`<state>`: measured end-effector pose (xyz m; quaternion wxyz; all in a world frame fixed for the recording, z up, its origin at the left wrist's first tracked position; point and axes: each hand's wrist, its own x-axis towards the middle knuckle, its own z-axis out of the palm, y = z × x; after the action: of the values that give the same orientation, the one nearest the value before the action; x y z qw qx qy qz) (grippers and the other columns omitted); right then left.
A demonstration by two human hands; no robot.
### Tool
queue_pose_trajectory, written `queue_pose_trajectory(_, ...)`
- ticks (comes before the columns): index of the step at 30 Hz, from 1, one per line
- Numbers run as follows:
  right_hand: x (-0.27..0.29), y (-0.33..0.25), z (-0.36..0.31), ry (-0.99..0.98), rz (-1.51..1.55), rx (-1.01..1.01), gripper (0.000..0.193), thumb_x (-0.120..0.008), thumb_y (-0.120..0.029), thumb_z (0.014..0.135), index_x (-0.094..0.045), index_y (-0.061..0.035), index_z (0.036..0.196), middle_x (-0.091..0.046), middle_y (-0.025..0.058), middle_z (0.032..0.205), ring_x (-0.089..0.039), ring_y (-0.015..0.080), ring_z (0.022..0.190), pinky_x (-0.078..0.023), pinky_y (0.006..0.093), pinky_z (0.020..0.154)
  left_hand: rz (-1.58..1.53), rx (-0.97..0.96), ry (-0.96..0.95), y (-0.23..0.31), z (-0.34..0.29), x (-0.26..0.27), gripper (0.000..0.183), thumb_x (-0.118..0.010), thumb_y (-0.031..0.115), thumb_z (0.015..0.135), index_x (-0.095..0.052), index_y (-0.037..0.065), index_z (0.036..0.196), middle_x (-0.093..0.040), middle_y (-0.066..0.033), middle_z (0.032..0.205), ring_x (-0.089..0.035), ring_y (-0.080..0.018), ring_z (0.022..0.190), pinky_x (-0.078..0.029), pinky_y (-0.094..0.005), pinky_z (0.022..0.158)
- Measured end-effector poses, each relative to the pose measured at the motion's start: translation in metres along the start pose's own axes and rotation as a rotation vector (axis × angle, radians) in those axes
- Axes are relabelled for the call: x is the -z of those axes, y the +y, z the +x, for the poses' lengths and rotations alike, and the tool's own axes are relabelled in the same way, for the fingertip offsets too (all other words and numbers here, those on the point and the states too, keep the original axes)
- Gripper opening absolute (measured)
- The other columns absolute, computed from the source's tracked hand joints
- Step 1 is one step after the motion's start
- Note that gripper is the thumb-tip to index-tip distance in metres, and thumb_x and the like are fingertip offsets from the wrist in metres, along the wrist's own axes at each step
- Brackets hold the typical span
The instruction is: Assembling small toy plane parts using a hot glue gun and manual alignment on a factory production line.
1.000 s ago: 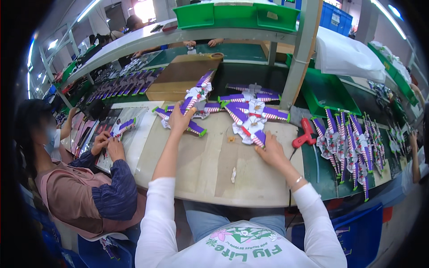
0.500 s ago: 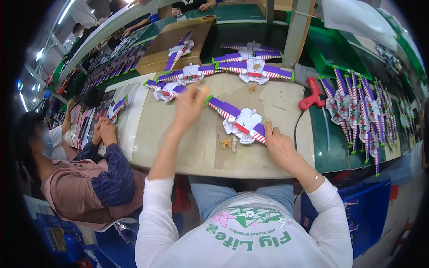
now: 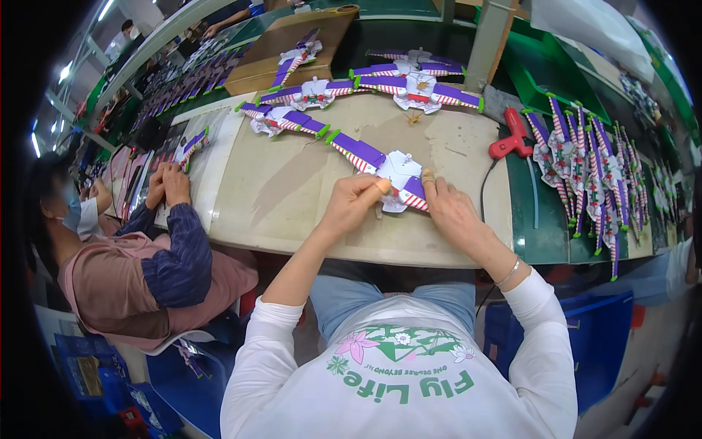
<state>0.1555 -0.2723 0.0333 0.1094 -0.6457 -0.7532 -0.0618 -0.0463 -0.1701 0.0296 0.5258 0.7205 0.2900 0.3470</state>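
A toy wing piece [image 3: 395, 167] in purple and white, with red-striped edges and a green tip, lies slantwise on the worktable before me. My right hand [image 3: 455, 214] grips the end of its right wing between thumb and fingers. At the lower edge of its white middle, my left hand [image 3: 352, 203] is closed in a pinch, the fingertips touching the piece; a pale orange cover shows on one fingertip. What lies under these fingers is hidden. Beyond the piece, a small tan part [image 3: 414, 118] rests on the table.
Similar wing pieces [image 3: 313, 92] line the table's far side. A red glue gun [image 3: 510, 139] with a cord lies to the right, near a heap of wing pieces [image 3: 581, 164]. A green bin [image 3: 540, 66] and a cardboard box [image 3: 256, 67] stand behind. A co-worker [image 3: 124, 271] sits at left.
My left hand has come down from above the far-left wing pieces to the middle of the near one. The right hand keeps its hold. The view has shifted slightly.
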Motion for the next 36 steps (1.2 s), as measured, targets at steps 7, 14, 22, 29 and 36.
queue_pose_trajectory(7,0.018,-0.019,0.013,0.018,0.731,0.135,0.067,-0.074,-0.007,0.07,-0.048,-0.004,0.132,-0.062,0.0057,0.098,-0.056,0.0246,0.091,-0.041,0.0364,0.079,0.73,-0.513,0.089,0.021,-0.037,0.011,0.043,-0.078,0.032,0.072,-0.059,0.003,0.099,-0.06,-0.0096,0.107,-0.057,-0.0258,0.094,-0.036,-0.0396,0.092)
queue_pose_trajectory(14,-0.01,-0.02,0.015,-0.038,1.315,-0.201,0.052,-0.073,-0.011,0.079,-0.055,0.0003,0.126,-0.051,-0.0053,0.069,-0.039,0.0036,0.062,-0.034,0.0205,0.057,0.794,-0.4,0.036,0.002,-0.057,0.019,0.029,-0.076,0.022,0.076,-0.058,0.003,0.09,-0.059,-0.0106,0.109,-0.057,-0.0247,0.094,-0.038,-0.0378,0.093)
queue_pose_trajectory(22,-0.01,-0.035,0.015,0.112,0.841,-0.143,0.049,-0.072,-0.005,0.072,-0.055,-0.0011,0.117,-0.05,0.0021,0.065,-0.051,0.0202,0.066,-0.041,0.0338,0.072,-0.339,0.004,0.047,-0.001,-0.05,-0.02,0.014,-0.065,0.008,0.089,-0.056,0.0,0.098,-0.062,-0.0056,0.101,-0.058,-0.0089,0.083,-0.048,-0.0241,0.07)
queue_pose_trajectory(29,0.002,-0.031,0.007,0.102,1.007,-0.062,0.053,-0.073,-0.007,0.074,-0.054,0.0003,0.123,-0.057,0.0037,0.085,-0.051,0.0128,0.075,-0.043,0.0265,0.073,-0.188,0.043,0.074,-0.012,-0.045,-0.025,0.02,-0.065,0.009,0.089,-0.049,0.0,0.098,-0.063,-0.0037,0.082,-0.058,-0.007,0.069,-0.047,-0.0239,0.061)
queue_pose_trajectory(36,-0.014,-0.026,0.018,0.037,1.166,-0.119,0.022,-0.067,-0.007,0.084,-0.067,0.0003,0.104,-0.063,0.0023,0.079,-0.054,0.0067,0.067,-0.045,0.0232,0.061,-0.054,0.032,0.092,-0.013,-0.044,-0.027,0.033,-0.066,0.0,0.086,-0.045,-0.001,0.111,-0.061,-0.0052,0.086,-0.057,-0.0058,0.072,-0.048,-0.0219,0.062)
